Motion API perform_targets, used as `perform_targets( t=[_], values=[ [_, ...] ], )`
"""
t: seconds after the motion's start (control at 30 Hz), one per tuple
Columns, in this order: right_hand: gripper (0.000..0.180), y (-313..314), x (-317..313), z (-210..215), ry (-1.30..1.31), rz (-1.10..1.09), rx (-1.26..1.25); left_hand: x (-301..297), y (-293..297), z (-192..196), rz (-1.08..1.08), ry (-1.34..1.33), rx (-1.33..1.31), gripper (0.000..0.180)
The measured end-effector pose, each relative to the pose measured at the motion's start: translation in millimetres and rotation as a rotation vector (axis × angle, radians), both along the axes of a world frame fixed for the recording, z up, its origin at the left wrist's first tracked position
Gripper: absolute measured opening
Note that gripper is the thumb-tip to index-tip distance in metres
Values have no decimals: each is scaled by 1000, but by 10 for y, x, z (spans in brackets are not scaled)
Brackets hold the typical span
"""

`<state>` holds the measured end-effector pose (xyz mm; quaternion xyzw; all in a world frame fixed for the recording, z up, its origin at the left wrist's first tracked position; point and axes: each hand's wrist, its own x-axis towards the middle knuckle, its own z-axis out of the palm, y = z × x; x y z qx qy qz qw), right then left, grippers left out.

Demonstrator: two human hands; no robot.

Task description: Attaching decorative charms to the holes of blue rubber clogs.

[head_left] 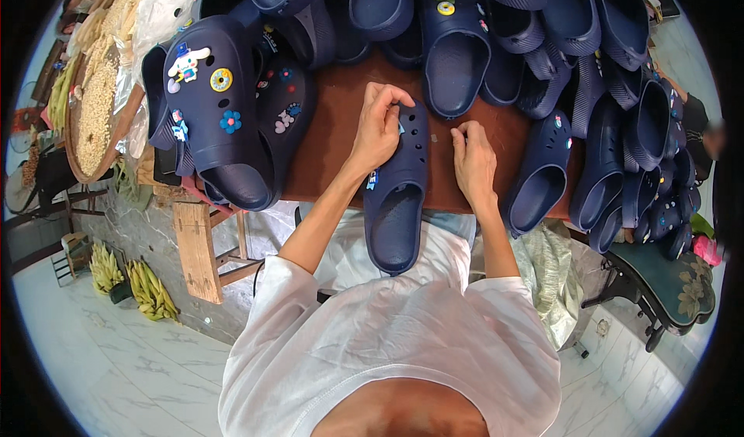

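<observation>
A navy blue clog [397, 228] lies in front of me, its toe on the brown table and its heel reaching past the near edge. Small blue charms sit on its left side, beside several bare holes. My left hand [377, 133] is closed at the toe's left side, fingers bent over its tip; whatever is between the fingertips is hidden. To the right of the clog and apart from it, my right hand [474, 158] rests over the table with fingers curled together, their contents not visible. A decorated clog [540, 175] lies just right of that hand.
Piles of navy clogs [457, 80] line the table's [333, 142] far side and both ends. Large clogs with charms [213, 104] stand at the left. A wooden stool [198, 251] is below left, a dark chair [674, 290] at right. Another person's arm [673, 84] shows far right.
</observation>
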<state>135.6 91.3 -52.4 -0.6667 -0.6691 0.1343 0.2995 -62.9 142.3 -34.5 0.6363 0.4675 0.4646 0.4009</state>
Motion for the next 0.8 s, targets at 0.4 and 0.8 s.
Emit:
perform_targets(
  t=[0.4,0.8],
  values=[
    [22,-58,-117,373,-122,25,90,-60,40,-130,36,-129,77,40],
    [49,476,-648,451,53,248,-92,-24,81,-249,151,-485,-131,41]
  ],
)
